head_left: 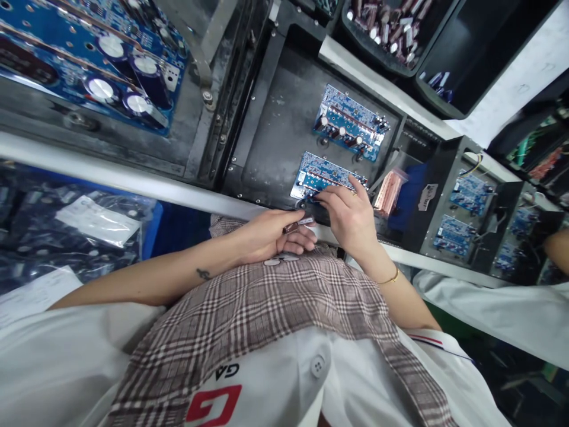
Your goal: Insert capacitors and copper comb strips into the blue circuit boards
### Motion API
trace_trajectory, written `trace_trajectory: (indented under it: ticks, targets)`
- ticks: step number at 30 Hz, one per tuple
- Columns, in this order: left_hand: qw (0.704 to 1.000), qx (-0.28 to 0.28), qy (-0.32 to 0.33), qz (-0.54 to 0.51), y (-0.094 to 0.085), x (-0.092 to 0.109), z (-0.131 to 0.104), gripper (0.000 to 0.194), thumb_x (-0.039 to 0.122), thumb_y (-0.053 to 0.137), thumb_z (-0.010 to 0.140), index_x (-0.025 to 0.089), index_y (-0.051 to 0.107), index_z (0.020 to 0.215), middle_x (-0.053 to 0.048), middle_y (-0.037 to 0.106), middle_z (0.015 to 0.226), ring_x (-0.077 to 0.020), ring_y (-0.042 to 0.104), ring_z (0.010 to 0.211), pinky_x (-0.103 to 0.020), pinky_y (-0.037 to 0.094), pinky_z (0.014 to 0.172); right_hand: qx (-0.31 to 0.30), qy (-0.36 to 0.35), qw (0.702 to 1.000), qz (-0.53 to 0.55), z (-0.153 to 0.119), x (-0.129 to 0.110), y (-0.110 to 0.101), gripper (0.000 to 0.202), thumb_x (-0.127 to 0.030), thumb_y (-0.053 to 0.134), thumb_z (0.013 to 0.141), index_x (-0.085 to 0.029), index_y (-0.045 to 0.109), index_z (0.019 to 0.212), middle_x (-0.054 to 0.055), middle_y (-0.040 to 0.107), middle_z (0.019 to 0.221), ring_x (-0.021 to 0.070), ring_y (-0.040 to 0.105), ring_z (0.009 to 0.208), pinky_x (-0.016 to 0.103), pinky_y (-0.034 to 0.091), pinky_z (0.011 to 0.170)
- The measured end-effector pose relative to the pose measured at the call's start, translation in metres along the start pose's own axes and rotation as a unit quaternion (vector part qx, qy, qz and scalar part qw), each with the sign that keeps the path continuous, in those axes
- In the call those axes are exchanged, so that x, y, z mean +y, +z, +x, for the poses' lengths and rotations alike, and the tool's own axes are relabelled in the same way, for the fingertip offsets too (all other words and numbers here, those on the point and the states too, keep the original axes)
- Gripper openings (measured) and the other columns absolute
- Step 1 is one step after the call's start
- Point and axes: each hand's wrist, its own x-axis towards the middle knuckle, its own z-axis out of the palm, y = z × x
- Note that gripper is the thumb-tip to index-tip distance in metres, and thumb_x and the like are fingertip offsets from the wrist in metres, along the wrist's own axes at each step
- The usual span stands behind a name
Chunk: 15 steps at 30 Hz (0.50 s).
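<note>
My left hand (278, 236) is curled around a few small brown cylindrical capacitors (297, 225), just in front of the white rail. Over the lower left part of the nearer blue circuit board (326, 172), my right hand (349, 210) has its fingertips pressed together; whatever they hold is too small and hidden to name. This board lies in a dark tray (280, 118). Behind it in the same tray is a second blue board (351, 121), with several white-topped capacitors standing along its near side.
At the upper left is a large blue board (102, 65) in another fixture. Black bins (391, 56) of capacitors stand at the back. Copper-coloured strips (388, 193) and a blue box (408, 196) sit right of the tray. Bagged parts (89, 225) lie left; another person's sleeve (502, 302) shows right.
</note>
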Motion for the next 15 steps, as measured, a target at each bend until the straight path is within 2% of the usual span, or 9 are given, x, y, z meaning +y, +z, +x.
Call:
trace_trajectory:
  ticks: [3, 5, 10, 13, 15]
  targets:
    - [1.000, -0.003, -0.015, 0.007, 0.001, 0.002, 0.002, 0.033, 0.025, 0.036, 0.100, 0.008, 0.060, 0.084, -0.011, 0.066, 0.067, -0.0132, 0.063, 0.051, -0.018, 0.046, 0.043, -0.007, -0.065, 0.998, -0.007, 0.000, 0.002, -0.001, 0.030, -0.012, 0.039, 0.095, -0.022, 0.062, 0.113, 0.006, 0.069, 0.114, 0.0190, 0.063, 0.109, 0.054, 0.030, 0.116]
    - [1.000, -0.001, -0.022, 0.005, 0.002, 0.003, 0.002, 0.035, 0.028, 0.034, 0.101, 0.010, 0.058, 0.082, -0.009, 0.064, 0.064, -0.0118, 0.060, 0.048, -0.017, 0.043, 0.040, -0.008, -0.080, 0.997, -0.004, -0.001, 0.003, 0.000, 0.031, -0.012, 0.039, 0.095, -0.023, 0.061, 0.115, 0.005, 0.069, 0.115, 0.0193, 0.062, 0.112, 0.055, 0.030, 0.116]
    - [1.000, 0.019, 0.007, -0.017, 0.003, 0.002, -0.002, 0.031, 0.029, 0.036, 0.100, 0.011, 0.056, 0.083, -0.005, 0.058, 0.062, -0.0068, 0.049, 0.042, -0.013, 0.032, 0.035, 0.012, -0.028, 0.999, 0.025, -0.001, 0.000, 0.000, 0.031, -0.014, 0.041, 0.096, -0.023, 0.059, 0.119, 0.004, 0.070, 0.115, 0.0172, 0.065, 0.108, 0.053, 0.030, 0.117]
    - [0.999, 0.007, 0.035, -0.008, 0.002, -0.001, -0.005, 0.029, 0.031, 0.039, 0.099, 0.012, 0.055, 0.084, -0.002, 0.052, 0.059, -0.0042, 0.037, 0.038, -0.012, 0.020, 0.033, 0.028, 0.010, 0.998, 0.057, 0.001, -0.010, -0.011, 0.027, -0.019, 0.047, 0.097, -0.024, 0.060, 0.120, 0.003, 0.071, 0.116, 0.0171, 0.064, 0.111, 0.051, 0.026, 0.118]
    - [0.999, -0.002, 0.052, 0.003, 0.002, -0.001, -0.007, 0.028, 0.031, 0.041, 0.098, 0.013, 0.054, 0.081, -0.001, 0.048, 0.059, -0.0033, 0.032, 0.038, -0.012, 0.016, 0.034, 0.020, 0.018, 0.997, 0.079, 0.004, -0.019, -0.019, 0.026, -0.025, 0.051, 0.095, -0.025, 0.060, 0.119, 0.003, 0.071, 0.114, 0.0178, 0.062, 0.113, 0.050, 0.026, 0.118]
